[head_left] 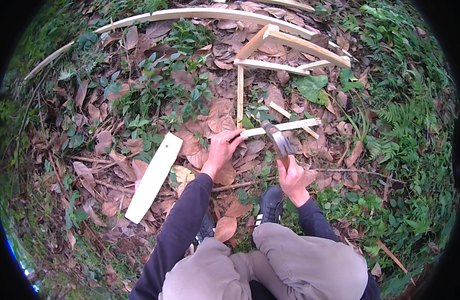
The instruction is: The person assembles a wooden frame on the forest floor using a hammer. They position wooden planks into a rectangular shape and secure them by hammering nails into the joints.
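Note:
My left hand [222, 154] is closed, with thumb and fingertips pinching the left end of a pale wooden strip [303, 123]. That end meets the near end of an upright wooden leg [240, 95], part of a small wooden frame [307, 46] standing beyond my hands. In my right hand [293, 179] is a claw hammer [280, 139], gripped by its handle. The hammer's metal head overlaps the strip in view, right of my left fingers; I cannot tell whether they touch. Whether a nail is between my left fingers is too small to see.
A wide white board [155, 177] with a small hole lies on the leaves at left. Another thin strip [293, 120] lies beyond the hammer. Long curved-looking slats [190, 13] stretch across the far side. Green plants [410, 135] grow at right, and a thin branch [245, 185] crosses before my shoes.

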A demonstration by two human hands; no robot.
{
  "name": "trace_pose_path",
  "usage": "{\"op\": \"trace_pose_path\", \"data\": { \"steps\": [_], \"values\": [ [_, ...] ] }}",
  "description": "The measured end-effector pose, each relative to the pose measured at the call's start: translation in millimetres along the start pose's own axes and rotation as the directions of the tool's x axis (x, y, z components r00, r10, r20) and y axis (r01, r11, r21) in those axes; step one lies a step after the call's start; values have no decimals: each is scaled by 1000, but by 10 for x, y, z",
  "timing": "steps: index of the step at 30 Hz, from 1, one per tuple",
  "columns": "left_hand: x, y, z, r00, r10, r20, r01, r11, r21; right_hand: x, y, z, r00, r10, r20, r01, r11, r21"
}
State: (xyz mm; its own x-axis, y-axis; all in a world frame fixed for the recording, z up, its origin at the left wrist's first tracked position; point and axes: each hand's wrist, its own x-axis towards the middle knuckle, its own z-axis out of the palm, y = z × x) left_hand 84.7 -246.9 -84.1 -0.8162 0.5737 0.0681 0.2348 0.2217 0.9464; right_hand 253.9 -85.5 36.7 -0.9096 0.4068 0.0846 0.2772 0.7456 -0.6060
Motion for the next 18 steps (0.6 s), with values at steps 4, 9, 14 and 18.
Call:
{"op": "trace_pose_path", "data": {
  "steps": [4,9,14,18],
  "values": [
    [-28,17,48,999,29,46,-29,1000,11,-76,76,58,963,201,178,-192,979,-69],
    [-38,48,15,993,97,71,-102,993,65,-98,-106,-31,987,159,22,-160,985,58],
    [25,109,5,995,2,102,1,1000,-22,-36,-42,-30,946,301,121,-311,947,80],
    [64,165,-46,990,-60,130,64,998,-26,331,149,209,999,-46,0,46,999,-3]
  ]
}}
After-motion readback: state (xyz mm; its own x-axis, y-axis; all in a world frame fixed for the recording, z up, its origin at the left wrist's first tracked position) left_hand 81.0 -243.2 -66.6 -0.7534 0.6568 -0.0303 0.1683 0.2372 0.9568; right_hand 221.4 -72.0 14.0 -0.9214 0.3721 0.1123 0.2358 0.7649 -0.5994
